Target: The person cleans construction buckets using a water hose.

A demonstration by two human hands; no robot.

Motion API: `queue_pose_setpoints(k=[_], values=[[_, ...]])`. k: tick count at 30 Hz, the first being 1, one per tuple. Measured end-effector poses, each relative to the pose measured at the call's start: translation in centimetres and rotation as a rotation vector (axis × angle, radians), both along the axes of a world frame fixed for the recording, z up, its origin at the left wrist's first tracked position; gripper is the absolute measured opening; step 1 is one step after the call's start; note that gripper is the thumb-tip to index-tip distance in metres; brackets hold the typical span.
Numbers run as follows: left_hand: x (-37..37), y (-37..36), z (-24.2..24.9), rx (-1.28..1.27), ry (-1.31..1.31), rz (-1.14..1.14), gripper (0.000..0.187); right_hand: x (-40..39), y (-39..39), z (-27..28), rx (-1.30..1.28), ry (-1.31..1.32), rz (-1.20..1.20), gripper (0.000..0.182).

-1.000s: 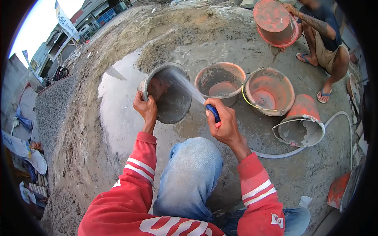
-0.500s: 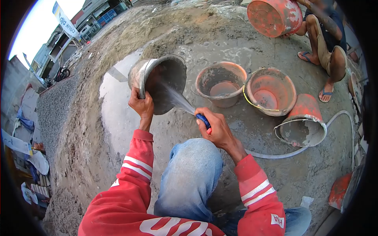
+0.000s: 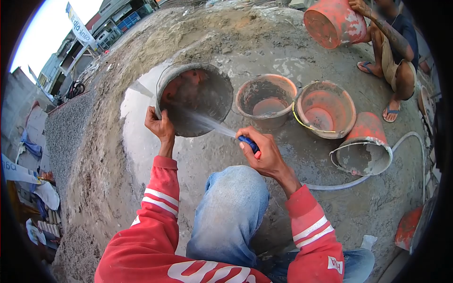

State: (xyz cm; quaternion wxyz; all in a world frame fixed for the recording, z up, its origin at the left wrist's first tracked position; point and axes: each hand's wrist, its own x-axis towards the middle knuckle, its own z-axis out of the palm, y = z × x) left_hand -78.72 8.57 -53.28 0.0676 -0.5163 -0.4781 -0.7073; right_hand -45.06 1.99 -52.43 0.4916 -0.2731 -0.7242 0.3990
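Note:
My left hand (image 3: 161, 126) grips the near left rim of a cement-coated bucket (image 3: 207, 96), whose tilted mouth faces me and to the right. Reddish patches show through the grey crust inside. In my right hand (image 3: 264, 153) is a blue hose nozzle (image 3: 248, 144) with a red part at its lower end. A jet of water (image 3: 207, 120) runs leftward from the nozzle into the bucket, with some mist inside. My fingers wrap the nozzle and hide part of it.
To the right stand two muddy orange buckets (image 3: 267, 98) (image 3: 326, 109), and another bucket (image 3: 364, 145) lies tipped over. A pale hose (image 3: 342, 186) curves behind it. At upper right a crouching person (image 3: 398, 47) holds an orange bucket (image 3: 332, 23). Gravel (image 3: 71, 127) lies left.
The bucket in my left hand has turned so its mouth faces me more and shows more of its inside. My left hand shifted slightly left and down; the nozzle moved slightly right.

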Motion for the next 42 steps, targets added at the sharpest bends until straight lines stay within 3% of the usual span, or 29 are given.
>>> queue_pose_setpoints(k=[5,13,17,22,27,29,31,33,34,37,38,40,42], values=[[-0.3,0.1,-0.7,-0.034,-0.053,-0.061,0.023,-0.3,-0.2,0.0,0.025,0.018,0.003,0.015],[-0.2,0.4,-0.1,-0.047,-0.396,-0.263,0.018,0.2,-0.1,0.3,0.062,-0.032,-0.041,0.016],[-1.5,0.9,-2.5,-0.116,-0.471,-0.276,0.013,-0.2,0.2,0.5,0.071,-0.026,-0.002,0.014],[-0.6,0.7,-7.6,-0.285,-0.495,-0.103,0.012,-1.4,0.3,-0.1,-0.106,-0.064,0.042,0.015],[1.4,-0.7,-10.4,-0.454,-0.429,0.074,0.005,-2.4,0.1,-1.4,-0.126,-0.053,0.002,0.014],[0.7,-1.4,-11.3,-0.535,-0.499,0.045,0.005,-2.4,0.1,-1.4,-0.130,-0.051,-0.022,0.014],[0.3,-2.0,-11.7,-0.614,-0.566,0.019,0.007,-2.5,0.0,-1.4,-0.201,-0.089,0.010,0.021],[0.0,-2.5,-12.2,-0.856,-0.526,0.159,0.018,-3.5,-0.1,-2.0,-0.255,-0.090,0.065,0.024],[-0.2,-2.8,-12.4,-0.854,-0.527,0.163,0.018,-4.1,-0.1,-2.7,-0.309,-0.091,0.110,0.026],[0.5,-3.5,-11.5,-0.964,-0.164,0.572,0.049,-5.2,-0.8,-2.7,-0.344,-0.174,0.149,0.029],[1.0,-4.1,-11.4,-0.965,-0.161,0.566,0.049,-5.3,-1.2,-2.4,-0.373,-0.229,0.172,0.029],[2.3,-5.6,-11.1,-0.712,0.517,0.777,0.061,-6.2,-1.4,-3.9,-0.338,-0.194,0.192,0.029],[3.9,-6.3,-10.6,-0.617,0.551,0.734,0.051,-6.9,-1.7,-4.9,-0.222,-0.137,0.154,0.032]])
